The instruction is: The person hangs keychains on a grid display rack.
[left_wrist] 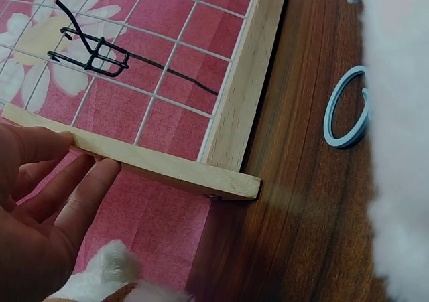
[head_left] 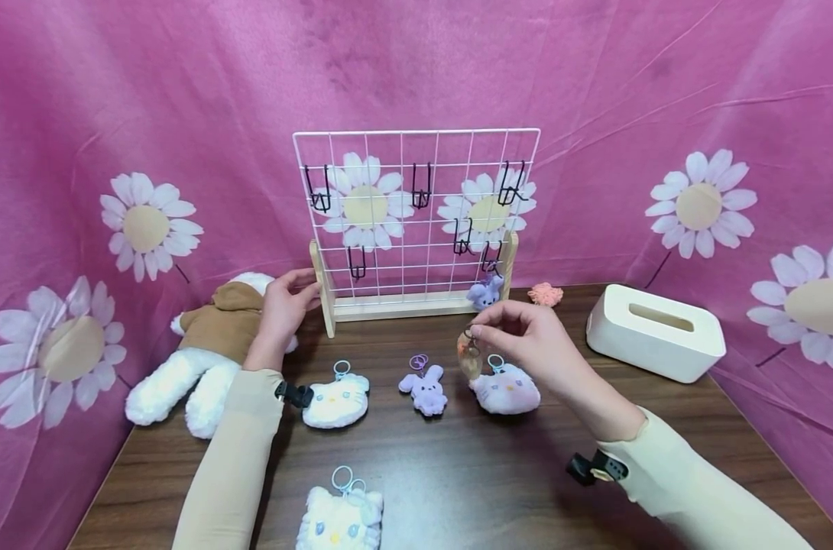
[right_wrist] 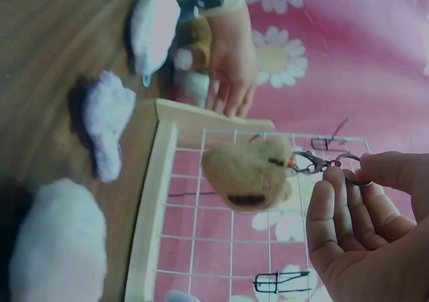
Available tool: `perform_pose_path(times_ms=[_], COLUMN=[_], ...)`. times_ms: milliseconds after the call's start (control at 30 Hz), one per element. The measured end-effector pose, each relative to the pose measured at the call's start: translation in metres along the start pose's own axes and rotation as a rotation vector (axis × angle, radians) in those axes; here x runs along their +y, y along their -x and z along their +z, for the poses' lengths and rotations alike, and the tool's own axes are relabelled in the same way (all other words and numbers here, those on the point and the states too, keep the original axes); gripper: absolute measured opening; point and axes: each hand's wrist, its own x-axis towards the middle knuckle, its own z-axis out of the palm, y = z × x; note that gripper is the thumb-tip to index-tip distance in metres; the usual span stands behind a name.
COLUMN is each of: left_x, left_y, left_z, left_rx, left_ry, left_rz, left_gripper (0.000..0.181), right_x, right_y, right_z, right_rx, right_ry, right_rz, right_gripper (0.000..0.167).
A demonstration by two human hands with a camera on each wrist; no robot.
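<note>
My right hand [head_left: 526,336] pinches the metal ring [right_wrist: 355,168] of a brown plush keychain [right_wrist: 244,175]. The plush dangles in front of the white wire-grid rack [head_left: 416,131], partly blurred in the head view. On the rack's left side, my left hand [head_left: 286,309] touches the wooden post [left_wrist: 167,161] with its fingertips, the fingers fairly straight. Black hooks [head_left: 422,187] are fixed to the grid. A purple bunny keychain [head_left: 484,294] hangs at the lower right hook. Below my right hand lies a white cat plush keychain [head_left: 506,391].
Another white cat keychain [head_left: 334,401], a purple bunny [head_left: 426,391] and a nearer white cat [head_left: 339,523] lie on the wooden table [head_left: 471,473]. A large plush in brown clothing [head_left: 224,328] lies left. A white tissue box [head_left: 653,332] and a coral-coloured item [head_left: 546,294] stand right.
</note>
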Motion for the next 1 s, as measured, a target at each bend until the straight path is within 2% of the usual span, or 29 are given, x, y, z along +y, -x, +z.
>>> perform_pose_path(times_ms=[233, 533, 667, 767, 900, 1000], left_x=[0.002, 0.003, 0.003, 0.002, 0.001, 0.001], left_y=[0.001, 0.000, 0.000, -0.001, -0.001, -0.001], left_z=[0.000, -0.002, -0.003, -0.003, -0.003, -0.002], left_rx=[-0.004, -0.008, -0.008, -0.008, -0.003, -0.007], left_ry=[0.012, -0.002, -0.008, -0.012, -0.014, -0.023], left_rz=[0.004, 0.005, 0.005, 0.002, -0.005, -0.007], left_gripper=[0.042, 0.042, 0.042, 0.042, 0.042, 0.042], right_x=[0.002, 0.007, 0.009, 0.010, 0.013, 0.015], right_y=[-0.026, -0.052, -0.062, -0.070, -0.079, -0.084], right_z=[-0.007, -0.017, -0.020, -0.021, -0.020, -0.022], right_rx=[0.031, 0.062, 0.104, 0.122, 0.118, 0.120], right_ry=[-0.020, -0.051, -0.015, -0.034, -0.115, -0.116], right_rz=[-0.036, -0.014, -0.028, -0.037, -0.053, -0.052], right_gripper=[0.017, 0.027, 0.027, 0.026, 0.023, 0.025])
